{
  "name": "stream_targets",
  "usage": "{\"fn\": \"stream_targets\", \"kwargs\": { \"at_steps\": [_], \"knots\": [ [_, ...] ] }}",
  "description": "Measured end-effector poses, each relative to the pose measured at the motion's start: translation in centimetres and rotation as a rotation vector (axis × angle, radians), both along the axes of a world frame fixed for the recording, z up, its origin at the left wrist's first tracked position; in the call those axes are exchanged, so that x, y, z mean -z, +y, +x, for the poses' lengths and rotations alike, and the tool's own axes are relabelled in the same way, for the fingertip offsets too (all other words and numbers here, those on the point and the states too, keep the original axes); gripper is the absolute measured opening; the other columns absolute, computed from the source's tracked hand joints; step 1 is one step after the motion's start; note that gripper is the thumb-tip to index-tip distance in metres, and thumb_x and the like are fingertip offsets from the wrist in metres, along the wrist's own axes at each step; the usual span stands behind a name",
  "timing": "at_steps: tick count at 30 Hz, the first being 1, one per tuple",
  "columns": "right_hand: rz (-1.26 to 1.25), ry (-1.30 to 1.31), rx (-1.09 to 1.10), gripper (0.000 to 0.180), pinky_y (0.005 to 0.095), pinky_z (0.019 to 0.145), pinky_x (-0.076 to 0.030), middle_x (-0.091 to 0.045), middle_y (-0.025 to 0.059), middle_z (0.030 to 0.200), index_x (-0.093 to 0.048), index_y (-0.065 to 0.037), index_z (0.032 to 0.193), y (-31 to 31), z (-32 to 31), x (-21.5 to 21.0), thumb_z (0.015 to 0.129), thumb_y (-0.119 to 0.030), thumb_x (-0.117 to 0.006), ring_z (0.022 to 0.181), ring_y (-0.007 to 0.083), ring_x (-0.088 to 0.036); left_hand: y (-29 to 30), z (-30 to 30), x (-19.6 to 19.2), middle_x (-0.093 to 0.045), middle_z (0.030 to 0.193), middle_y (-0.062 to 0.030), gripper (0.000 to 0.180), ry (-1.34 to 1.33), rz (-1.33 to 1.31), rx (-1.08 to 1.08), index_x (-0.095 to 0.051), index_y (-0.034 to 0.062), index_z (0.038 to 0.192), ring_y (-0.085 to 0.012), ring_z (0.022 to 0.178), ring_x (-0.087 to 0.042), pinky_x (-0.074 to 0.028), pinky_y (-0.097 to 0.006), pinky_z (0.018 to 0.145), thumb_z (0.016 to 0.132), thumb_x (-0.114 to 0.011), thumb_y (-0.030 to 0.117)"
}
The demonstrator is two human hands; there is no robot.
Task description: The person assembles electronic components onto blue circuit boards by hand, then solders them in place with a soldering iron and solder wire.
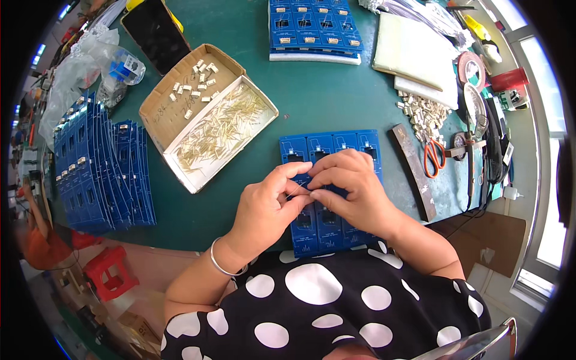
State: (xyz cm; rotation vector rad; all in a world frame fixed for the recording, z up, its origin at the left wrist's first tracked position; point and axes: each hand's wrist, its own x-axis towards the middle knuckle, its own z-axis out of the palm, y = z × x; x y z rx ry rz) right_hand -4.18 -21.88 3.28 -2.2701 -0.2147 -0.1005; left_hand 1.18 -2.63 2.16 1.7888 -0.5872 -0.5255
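In front of me lies a blue circuit board panel [305,225], divided into repeated sections with dark rectangular patches and small white connectors along its far edge. Over its middle, my left hand [267,195] is closed, with thin wire-like pins [298,190] showing between thumb and fingers. My right hand [354,189] meets it from the other side, its thumb and forefinger pinched at the end of a pin. The fingers hide part of the board and the exact grip. An open cardboard box [153,111] stands left of my hands, holding many thin golden pins [219,126] and several white connectors [201,78].
Blue boards [90,165] stand stacked at the left; another stack [312,27] lies at the far side on white foam. To the right are foam sheets [414,51], loose white connectors [423,114], orange-handled scissors [433,159] and a dark metal bar [414,171]. A dark tablet-like panel [156,36] leans behind the box.
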Motion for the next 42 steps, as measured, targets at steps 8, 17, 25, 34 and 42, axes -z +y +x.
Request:
{"fn": "stream_targets", "kwargs": {
  "at_steps": [8,17,25,34,42],
  "knots": [
    [0.071,0.02,0.04,0.01,0.0379,0.091,-0.034,-0.064,-0.0008,0.098,-0.066,-0.013,0.085,0.2,-0.5,1.4,0.077,-0.011,-0.073,0.098,0.0205,-0.056,-0.6,-0.2,0.2,-0.072,0.08,-0.0081,0.048,-0.074,0.03,0.02,-0.058,0.0075,0.124,-0.0107,0.056,-0.061,-0.048,-0.024,0.054,0.08,-0.072,-0.003],
    [0.05,-0.017,0.044,0.013,0.0369,0.089,-0.04,-0.066,0.0033,0.096,-0.066,-0.009,0.084,0.0,-0.5,0.9,0.075,-0.006,-0.074,0.095,0.0224,-0.059,-1.1,-0.3,0.2,-0.071,0.081,-0.009,0.046,-0.068,0.057,0.023,-0.059,0.0088,0.122,-0.0167,0.059,-0.064,-0.051,-0.028,0.056,0.08,-0.072,0.0],
    [0.115,-0.007,0.048,0.009,0.0342,0.087,-0.044,-0.067,0.0067,0.097,-0.063,-0.005,0.087,-1.0,-0.5,1.5,0.082,-0.002,-0.069,0.094,0.0203,-0.061,-1.4,0.1,0.2,-0.071,0.082,-0.0099,0.047,-0.146,0.07,0.043,-0.059,0.0097,0.123,-0.0228,0.068,-0.069,-0.053,-0.03,0.061,0.079,-0.074,0.001],
    [0.321,0.139,0.277,0.001,0.0325,0.075,-0.05,-0.062,0.0123,0.089,-0.056,0.0,0.095,-4.8,-0.3,0.1,0.094,-0.001,-0.055,0.082,0.0233,-0.062,-0.8,0.3,0.8,-0.071,0.085,-0.0095,0.015,-0.165,0.029,0.027,-0.072,0.0022,0.096,-0.0139,0.073,-0.068,-0.052,-0.023,0.062,0.083,-0.07,-0.005],
    [-0.215,-0.067,-0.083,0.025,0.0393,0.079,-0.051,-0.06,0.0141,0.096,-0.066,-0.003,0.107,-6.5,0.1,0.6,0.084,0.006,-0.059,0.088,0.0323,-0.061,-1.1,0.4,0.9,-0.07,0.081,-0.0099,0.015,-0.146,0.012,-0.023,-0.071,0.0048,0.093,-0.0187,0.068,-0.068,-0.052,-0.027,0.059,0.08,-0.073,-0.002]
  ]
}}
